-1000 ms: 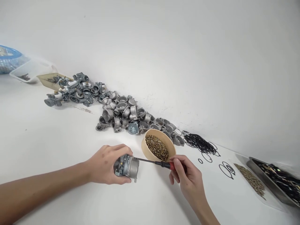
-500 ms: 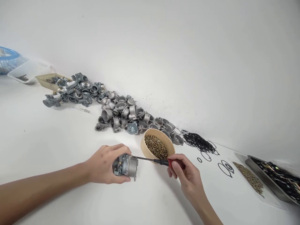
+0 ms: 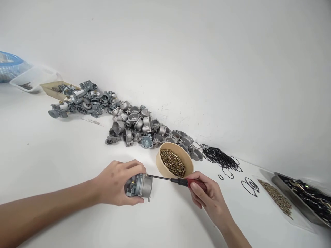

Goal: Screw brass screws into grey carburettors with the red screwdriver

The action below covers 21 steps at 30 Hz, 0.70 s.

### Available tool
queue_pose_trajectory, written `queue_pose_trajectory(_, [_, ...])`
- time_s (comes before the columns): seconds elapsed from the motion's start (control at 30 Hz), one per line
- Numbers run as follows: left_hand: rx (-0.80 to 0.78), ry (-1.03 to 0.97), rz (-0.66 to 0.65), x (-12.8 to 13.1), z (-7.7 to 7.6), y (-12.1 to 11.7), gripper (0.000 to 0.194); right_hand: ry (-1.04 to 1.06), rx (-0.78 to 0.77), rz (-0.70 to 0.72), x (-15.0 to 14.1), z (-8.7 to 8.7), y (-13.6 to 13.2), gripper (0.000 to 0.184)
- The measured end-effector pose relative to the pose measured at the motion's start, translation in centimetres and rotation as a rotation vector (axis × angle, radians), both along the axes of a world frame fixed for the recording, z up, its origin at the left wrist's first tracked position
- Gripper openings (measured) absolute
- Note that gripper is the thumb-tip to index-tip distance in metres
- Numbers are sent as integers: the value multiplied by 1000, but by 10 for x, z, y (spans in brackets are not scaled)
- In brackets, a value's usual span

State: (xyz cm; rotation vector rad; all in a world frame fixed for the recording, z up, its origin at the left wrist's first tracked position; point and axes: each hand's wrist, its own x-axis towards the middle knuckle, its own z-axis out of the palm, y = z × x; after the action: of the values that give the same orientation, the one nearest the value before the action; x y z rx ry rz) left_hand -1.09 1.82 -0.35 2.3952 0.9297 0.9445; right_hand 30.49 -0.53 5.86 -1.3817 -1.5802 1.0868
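Note:
A grey metal carburetor (image 3: 145,187) is wrapped in the fingers of my left hand (image 3: 117,182), its rounded bowl facing right. My right hand (image 3: 209,198) grips the red handle of a screwdriver (image 3: 165,178). The thin shaft points left, and its tip meets a small brass-coloured screw at the upper edge of the carburetor, close to my left fingertips. Just beyond the shaft stands a tan round bowl (image 3: 160,168) full of brass-coloured screws (image 3: 172,162).
Behind lie a pile of silver float bowls (image 3: 134,119) and a heap of carburetor bodies (image 3: 89,100). To the right are black rubber rings (image 3: 222,158), small brass parts (image 3: 276,198) and a metal tray (image 3: 297,203). Plastic containers (image 3: 36,79) stand far left.
My right hand and the screwdriver handle have shifted slightly right and down, and the grip on the handle has changed. The carburetor stays nearly in place in my left hand.

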Motion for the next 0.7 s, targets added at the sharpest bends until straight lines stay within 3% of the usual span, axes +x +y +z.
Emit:
queue_pose_trajectory(0.13, [52, 26, 7, -1, 1, -1, 47, -48, -58, 2, 0, 4, 2, 47])
queue_pose_trajectory(0.4, [24, 26, -10, -1, 4, 0, 47, -101, 115, -46, -5, 2, -3, 46])
queue_pose_trajectory(0.7, [56, -1, 45, 1, -4, -1, 49, 7, -166, -17, -7, 15, 0, 50])
